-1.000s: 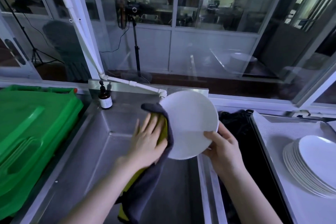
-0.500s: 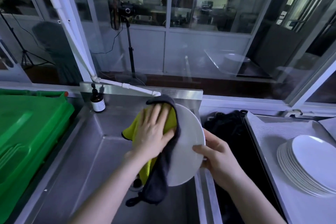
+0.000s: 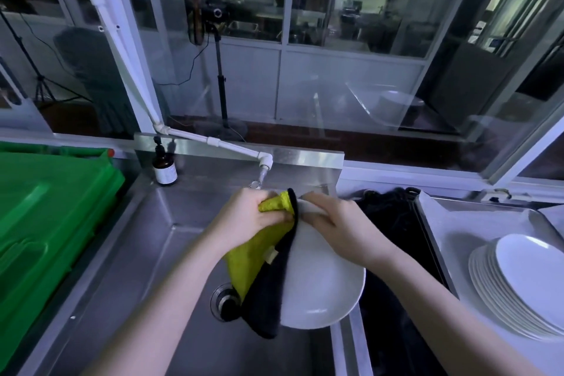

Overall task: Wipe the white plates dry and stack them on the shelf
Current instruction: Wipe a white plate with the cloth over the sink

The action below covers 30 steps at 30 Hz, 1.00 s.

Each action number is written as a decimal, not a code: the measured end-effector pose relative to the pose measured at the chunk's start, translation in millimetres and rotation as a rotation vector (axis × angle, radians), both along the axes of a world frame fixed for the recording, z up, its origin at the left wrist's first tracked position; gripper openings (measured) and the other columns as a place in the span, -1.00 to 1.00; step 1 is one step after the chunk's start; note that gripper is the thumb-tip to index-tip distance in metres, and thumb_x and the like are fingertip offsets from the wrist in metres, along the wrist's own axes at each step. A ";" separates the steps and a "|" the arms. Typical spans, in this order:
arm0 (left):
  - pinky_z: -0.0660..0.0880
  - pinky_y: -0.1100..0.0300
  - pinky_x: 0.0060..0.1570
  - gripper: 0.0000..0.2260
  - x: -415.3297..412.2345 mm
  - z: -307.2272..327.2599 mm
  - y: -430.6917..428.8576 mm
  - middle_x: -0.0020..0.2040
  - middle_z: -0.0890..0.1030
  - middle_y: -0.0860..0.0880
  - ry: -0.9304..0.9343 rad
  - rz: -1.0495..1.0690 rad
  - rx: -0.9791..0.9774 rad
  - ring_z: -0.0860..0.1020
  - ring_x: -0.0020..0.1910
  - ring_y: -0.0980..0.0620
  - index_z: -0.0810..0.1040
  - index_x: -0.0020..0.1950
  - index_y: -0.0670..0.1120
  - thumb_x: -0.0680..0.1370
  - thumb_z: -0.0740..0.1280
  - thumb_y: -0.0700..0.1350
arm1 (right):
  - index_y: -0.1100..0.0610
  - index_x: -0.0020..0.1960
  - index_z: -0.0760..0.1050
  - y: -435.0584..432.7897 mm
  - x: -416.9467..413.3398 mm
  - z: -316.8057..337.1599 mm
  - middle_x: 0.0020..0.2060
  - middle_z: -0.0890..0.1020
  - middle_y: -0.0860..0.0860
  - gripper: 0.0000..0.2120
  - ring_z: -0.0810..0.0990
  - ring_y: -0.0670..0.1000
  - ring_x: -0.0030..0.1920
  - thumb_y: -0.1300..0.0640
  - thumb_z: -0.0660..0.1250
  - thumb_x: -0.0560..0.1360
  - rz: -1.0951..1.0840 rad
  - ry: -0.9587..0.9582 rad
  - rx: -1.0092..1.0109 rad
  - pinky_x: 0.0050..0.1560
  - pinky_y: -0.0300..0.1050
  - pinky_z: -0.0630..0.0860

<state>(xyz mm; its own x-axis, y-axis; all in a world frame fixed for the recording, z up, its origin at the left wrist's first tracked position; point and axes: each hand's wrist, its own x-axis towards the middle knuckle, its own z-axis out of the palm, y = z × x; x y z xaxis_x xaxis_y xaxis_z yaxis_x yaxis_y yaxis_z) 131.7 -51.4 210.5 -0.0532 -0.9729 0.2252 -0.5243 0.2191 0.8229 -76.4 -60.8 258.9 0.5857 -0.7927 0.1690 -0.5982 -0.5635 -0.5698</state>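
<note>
Sink (image 3: 122, 253): steel basin, action right above it.
Stack (image 3: 525, 287): white plates piled on the right counter (image 3: 457, 229).
Plate (image 3: 323, 290): tilted over the sink, between both hands.
Cloth (image 3: 253, 259): yellow-black, against plate's left edge.
Right hand (image 3: 345, 223): gripping the top rim.
Left hand (image 3: 244, 217): clutching the cloth.

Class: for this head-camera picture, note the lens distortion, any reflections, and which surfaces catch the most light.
Head view, distortion: the wide-angle lens tilts the window frame near the edges. Head view, reflections: the window glass carries pale ghost shapes. Head view, light: the held plate and the plate stack are brightest, and the room beyond is dim.
</note>
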 end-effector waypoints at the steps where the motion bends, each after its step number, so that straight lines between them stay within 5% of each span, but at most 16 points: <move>1: 0.27 0.27 -0.41 -0.79 4.8 -8.2 4.9 -0.49 0.45 0.16 0.089 0.082 0.035 0.35 -0.48 0.26 0.56 -0.37 0.10 0.44 0.50 -0.04 | 0.09 0.21 0.58 -5.5 -4.0 0.5 -0.10 0.66 -0.08 -0.80 0.62 -0.01 -0.02 0.16 0.32 0.60 -0.056 -0.063 0.035 -0.12 -0.29 0.39; 5: 0.34 0.11 -0.26 -0.65 -4.8 -50.4 30.2 -0.37 0.51 -0.06 0.578 0.547 0.194 0.43 -0.32 0.02 0.50 -0.22 -0.25 0.54 0.38 0.03 | -0.05 0.03 0.63 -12.6 -15.5 -2.4 -0.17 0.70 -0.05 -0.83 0.63 -0.06 -0.18 0.17 0.31 0.60 -0.357 -0.557 0.239 -0.14 -0.10 0.52; 7: 0.33 0.11 -0.27 -0.68 -17.0 -56.1 32.6 -0.38 0.48 -0.01 0.647 0.627 0.189 0.41 -0.32 0.04 0.47 -0.24 -0.23 0.56 0.36 -0.01 | -0.06 0.07 0.62 -8.8 -11.2 -10.5 -0.16 0.69 -0.02 -0.81 0.61 -0.04 -0.17 0.18 0.28 0.61 -0.424 -0.604 0.233 -0.16 -0.08 0.50; 12: 0.32 0.23 -0.38 -0.84 2.7 -34.8 21.5 -0.48 0.50 0.13 0.389 0.369 0.120 0.40 -0.45 0.17 0.55 -0.35 0.01 0.39 0.40 0.03 | 0.07 0.11 0.60 -8.1 -14.6 -12.7 -0.11 0.69 -0.07 -0.87 0.65 -0.06 -0.07 0.17 0.31 0.61 -0.155 -0.347 0.208 -0.01 -0.12 0.54; 14: 0.21 0.34 -0.49 -0.75 6.7 -23.6 15.5 -0.56 0.42 0.18 0.126 0.190 0.058 0.31 -0.55 0.24 0.53 -0.42 0.15 0.42 0.45 -0.06 | 0.01 0.12 0.61 -5.9 -9.2 -12.8 -0.16 0.67 -0.20 -0.85 0.61 -0.23 -0.12 0.17 0.34 0.60 -0.048 -0.217 0.198 -0.08 -0.32 0.49; 16: 0.22 0.30 -0.47 -0.71 8.4 -19.9 11.6 -0.56 0.38 0.17 0.087 0.130 0.049 0.29 -0.53 0.23 0.50 -0.44 0.13 0.46 0.45 -0.08 | -0.04 0.07 0.63 -6.1 -6.3 -11.8 -0.18 0.68 -0.19 -0.84 0.62 -0.21 -0.12 0.18 0.35 0.59 -0.032 -0.244 0.212 -0.08 -0.28 0.50; 18: 0.29 0.18 -0.36 -0.75 9.2 -22.4 14.1 -0.49 0.42 0.14 0.279 0.254 0.099 0.35 -0.44 0.13 0.50 -0.39 0.00 0.41 0.40 0.08 | -0.02 0.02 0.65 -11.3 -10.4 -7.7 -0.12 0.71 -0.10 -0.86 0.67 -0.09 -0.07 0.19 0.36 0.58 -0.080 -0.372 0.247 -0.04 -0.15 0.55; 23: 0.58 -0.08 0.02 -0.43 -38.4 -40.9 31.5 -0.15 0.70 -0.05 0.940 0.768 0.370 0.64 -0.11 -0.11 0.64 -0.14 -0.03 0.30 0.25 0.46 | 0.11 -0.03 0.60 -4.2 5.8 -23.4 -0.23 0.64 0.03 -0.83 0.56 0.01 -0.20 0.06 0.31 0.48 -0.506 -0.863 0.271 -0.16 -0.06 0.46; 26: 0.58 -0.03 -0.05 -0.58 -42.6 -31.3 24.9 -0.19 0.65 -0.07 1.001 0.878 0.361 0.60 -0.17 -0.14 0.61 -0.17 -0.08 0.40 0.32 0.29 | 0.03 0.10 0.54 16.7 24.5 -47.6 -0.11 0.64 -0.06 -0.85 0.60 0.01 -0.06 0.07 0.26 0.57 -0.740 -0.910 0.260 -0.01 0.00 0.51; 30: 0.46 0.10 -0.22 -0.77 -15.2 -16.6 28.5 -0.30 0.61 -0.06 0.780 0.722 0.113 0.52 -0.26 -0.02 0.58 -0.19 -0.17 0.57 0.35 -0.04 | 0.04 0.01 0.52 2.5 -4.0 -34.5 -0.14 0.66 0.03 -0.88 0.59 0.00 -0.14 0.06 0.40 0.51 -0.505 -0.841 0.334 -0.14 -0.06 0.47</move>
